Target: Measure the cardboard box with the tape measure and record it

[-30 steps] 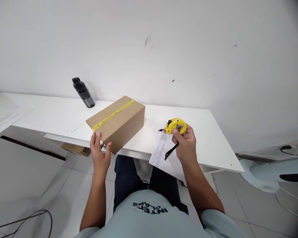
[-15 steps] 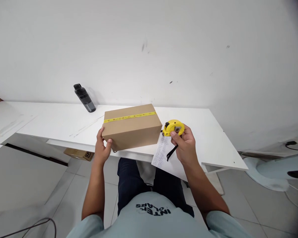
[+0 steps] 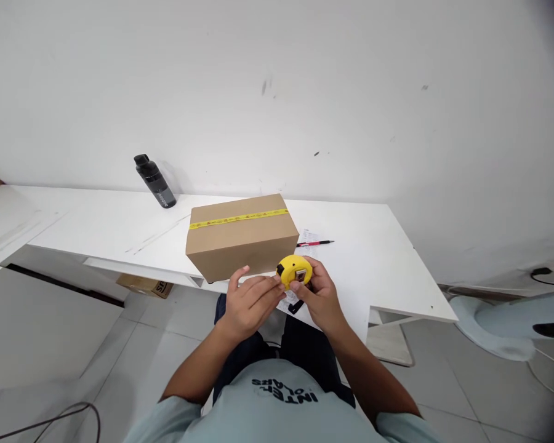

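My right hand [image 3: 324, 294] grips a yellow tape measure [image 3: 295, 271] in front of the box, its thumb across the label and a black wrist strap [image 3: 296, 306] hanging below. My left hand [image 3: 252, 306] is open, fingers stretched out and thumb raised apart; its fingertips meet the front end of the tape measure. Whether they pinch the tape's end cannot be made out. Just beyond both hands, a closed cardboard box [image 3: 244, 237] with yellow printed tape rests on the white table. To its right, a red and black pencil-like stick [image 3: 318, 243] lies on a written paper sheet [image 3: 351, 271].
A dark bottle [image 3: 156, 181] stands tilted in view near the wall, left of the box. Below the table is another cardboard box [image 3: 143, 285] on the floor. At the right stands a pale blue object [image 3: 493, 320] with a round base.
My left hand has let go of the cardboard box and come right to the tape measure. My right hand has brought the tape measure left and nearer to me, uncovering the pencil-like stick.
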